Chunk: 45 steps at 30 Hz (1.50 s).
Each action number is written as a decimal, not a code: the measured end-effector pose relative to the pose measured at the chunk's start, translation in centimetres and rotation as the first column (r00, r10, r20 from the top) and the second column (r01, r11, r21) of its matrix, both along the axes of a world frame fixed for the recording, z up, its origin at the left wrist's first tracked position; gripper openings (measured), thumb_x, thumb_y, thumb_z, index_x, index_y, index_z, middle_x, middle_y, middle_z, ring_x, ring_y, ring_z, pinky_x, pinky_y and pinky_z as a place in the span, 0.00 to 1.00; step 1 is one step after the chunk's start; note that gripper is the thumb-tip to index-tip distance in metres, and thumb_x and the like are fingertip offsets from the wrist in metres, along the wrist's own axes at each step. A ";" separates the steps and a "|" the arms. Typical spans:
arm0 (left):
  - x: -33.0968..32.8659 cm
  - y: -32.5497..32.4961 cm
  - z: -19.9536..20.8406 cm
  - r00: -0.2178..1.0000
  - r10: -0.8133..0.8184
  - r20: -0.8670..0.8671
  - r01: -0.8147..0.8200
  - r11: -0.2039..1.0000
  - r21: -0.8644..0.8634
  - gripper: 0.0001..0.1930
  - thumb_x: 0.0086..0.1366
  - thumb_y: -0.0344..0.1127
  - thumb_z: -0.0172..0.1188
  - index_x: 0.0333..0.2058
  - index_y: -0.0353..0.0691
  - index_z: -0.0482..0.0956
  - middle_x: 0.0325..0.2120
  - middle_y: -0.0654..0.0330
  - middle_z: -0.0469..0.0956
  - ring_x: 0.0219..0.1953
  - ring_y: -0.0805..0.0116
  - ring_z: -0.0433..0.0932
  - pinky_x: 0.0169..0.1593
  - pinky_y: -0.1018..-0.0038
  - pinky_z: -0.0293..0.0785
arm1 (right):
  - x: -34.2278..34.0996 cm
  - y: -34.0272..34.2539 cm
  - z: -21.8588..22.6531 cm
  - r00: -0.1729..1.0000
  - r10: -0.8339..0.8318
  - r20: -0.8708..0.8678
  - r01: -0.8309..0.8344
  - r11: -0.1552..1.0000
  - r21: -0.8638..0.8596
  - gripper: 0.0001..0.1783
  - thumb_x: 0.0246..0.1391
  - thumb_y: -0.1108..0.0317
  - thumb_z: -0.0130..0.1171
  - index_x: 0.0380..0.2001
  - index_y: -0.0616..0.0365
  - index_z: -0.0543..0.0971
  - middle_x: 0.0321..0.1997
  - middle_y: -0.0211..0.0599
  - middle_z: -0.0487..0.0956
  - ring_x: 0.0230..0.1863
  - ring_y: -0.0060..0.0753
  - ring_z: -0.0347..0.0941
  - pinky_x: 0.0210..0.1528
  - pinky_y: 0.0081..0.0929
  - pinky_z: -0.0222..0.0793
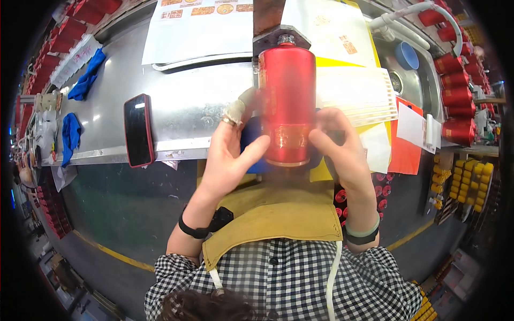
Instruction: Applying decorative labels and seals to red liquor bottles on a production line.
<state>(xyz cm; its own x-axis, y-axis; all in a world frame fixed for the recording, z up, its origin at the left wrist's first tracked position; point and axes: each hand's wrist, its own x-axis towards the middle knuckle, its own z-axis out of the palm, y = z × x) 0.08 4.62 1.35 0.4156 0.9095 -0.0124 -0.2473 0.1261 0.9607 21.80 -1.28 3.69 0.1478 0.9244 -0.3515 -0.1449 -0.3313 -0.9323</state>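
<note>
A glossy red bottle (pixel 288 96) lies in front of me, its dark threaded neck pointing away. Gold print runs down its left side, and a gold-marked band (pixel 292 138) sits near its base. My left hand (pixel 233 144) holds the bottle's left side, thumb tip beside the band; a pale wrap covers one finger. From the other side my right hand (pixel 340 144) grips it, thumb against the band's right edge. The remaining fingers are partly hidden by the bottle. Beneath it shows a blue support (pixel 251 143), mostly covered.
A phone (pixel 138 131) and blue cloths (pixel 88 75) lie left on the metal bench (pixel 187 101). Decal sheets (pixel 201 32) are behind; papers (pixel 356 96) sit right, before a sink (pixel 425 75) with a blue bowl (pixel 407 55). More red bottles (pixel 458 101) stand far right.
</note>
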 end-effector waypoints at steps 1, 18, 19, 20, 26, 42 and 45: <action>-0.1 0.3 0.0 1.000 -0.018 0.001 0.018 1.000 -0.013 0.44 0.61 0.28 0.70 0.72 0.28 0.55 0.70 0.48 0.62 0.73 0.57 0.59 0.75 0.61 0.52 | -0.1 0.0 0.0 1.000 0.001 0.005 -0.001 1.000 0.010 0.22 0.59 0.67 0.71 0.52 0.60 0.74 0.38 0.24 0.74 0.40 0.14 0.68 0.45 0.15 0.65; 0.0 1.3 -0.2 0.999 -0.054 -0.001 0.054 0.998 -0.039 0.41 0.62 0.24 0.67 0.71 0.33 0.57 0.68 0.53 0.65 0.71 0.61 0.63 0.74 0.61 0.55 | -0.3 0.2 -0.4 1.000 -0.010 -0.028 0.011 0.999 0.032 0.22 0.59 0.69 0.72 0.52 0.60 0.72 0.37 0.23 0.73 0.40 0.15 0.69 0.45 0.16 0.66; 0.0 1.3 -0.3 0.999 -0.050 -0.008 0.050 0.998 -0.030 0.41 0.62 0.24 0.67 0.71 0.33 0.57 0.68 0.52 0.65 0.70 0.61 0.64 0.74 0.61 0.56 | -0.3 0.2 -0.3 0.999 -0.012 -0.034 0.013 0.999 0.033 0.23 0.59 0.70 0.72 0.52 0.60 0.72 0.37 0.23 0.73 0.40 0.15 0.69 0.45 0.16 0.66; 0.0 1.3 -0.3 0.999 -0.049 -0.009 0.048 0.998 -0.031 0.41 0.62 0.24 0.67 0.71 0.33 0.57 0.68 0.52 0.65 0.70 0.61 0.64 0.74 0.61 0.56 | -0.4 0.2 -0.3 0.999 -0.011 -0.035 0.012 0.999 0.032 0.23 0.59 0.70 0.72 0.52 0.60 0.72 0.37 0.23 0.73 0.40 0.15 0.69 0.45 0.16 0.66; 0.2 1.2 -0.1 0.999 -0.038 -0.009 0.038 0.999 -0.007 0.41 0.62 0.24 0.67 0.71 0.32 0.57 0.67 0.52 0.66 0.70 0.61 0.65 0.73 0.61 0.57 | -0.3 0.2 -0.2 1.000 -0.015 -0.012 0.015 1.000 0.021 0.22 0.58 0.70 0.72 0.51 0.60 0.72 0.36 0.23 0.73 0.40 0.14 0.69 0.44 0.15 0.66; 0.2 1.2 0.0 0.999 -0.037 -0.008 0.037 0.999 -0.018 0.40 0.62 0.24 0.66 0.71 0.32 0.58 0.67 0.52 0.66 0.70 0.61 0.65 0.73 0.61 0.56 | -0.2 0.2 -0.6 1.000 -0.009 0.003 0.009 1.000 0.019 0.24 0.56 0.69 0.74 0.51 0.60 0.73 0.36 0.23 0.74 0.40 0.14 0.69 0.45 0.16 0.66; 0.2 1.1 0.1 0.999 -0.037 -0.006 0.037 0.999 -0.016 0.40 0.62 0.23 0.66 0.71 0.32 0.58 0.67 0.52 0.66 0.69 0.61 0.65 0.73 0.61 0.57 | -0.2 0.2 -0.6 1.000 -0.011 0.001 0.011 1.000 0.023 0.24 0.56 0.69 0.74 0.51 0.60 0.73 0.36 0.23 0.74 0.39 0.14 0.69 0.45 0.16 0.66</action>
